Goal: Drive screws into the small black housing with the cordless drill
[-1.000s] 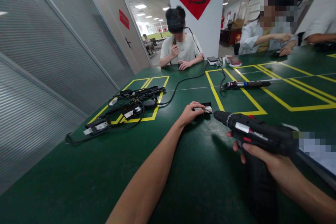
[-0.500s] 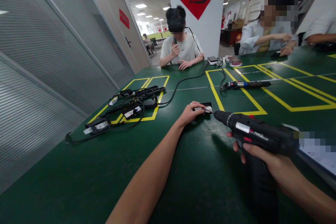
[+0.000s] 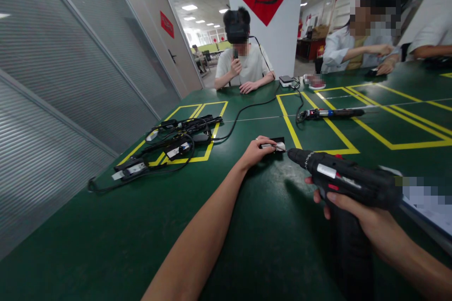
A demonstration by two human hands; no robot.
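My left hand (image 3: 259, 151) rests on the green table with its fingers closed over a small black part with a white label or plate (image 3: 280, 145). The part's right end shows past the fingertips; the rest is hidden under them. In my right hand (image 3: 363, 214) is a black cordless drill (image 3: 348, 179), held by its grip, with the index finger near the trigger. Its chuck points left, and the thin bit's tip is at the right end of the part. Whether the tip touches it I cannot tell.
Tangled black cables with boxy modules (image 3: 176, 143) lie at left, partly inside yellow tape lines. A dark pen-like tool (image 3: 334, 113) lies beyond the drill. A tablet-like thing (image 3: 429, 211), partly blurred, sits at right. Across the green table (image 3: 134, 240), people are seated, one holding a dark object.
My hands, the drill and the part stay almost still. A dark thing beside the lower hand of the person opposite no longer shows.
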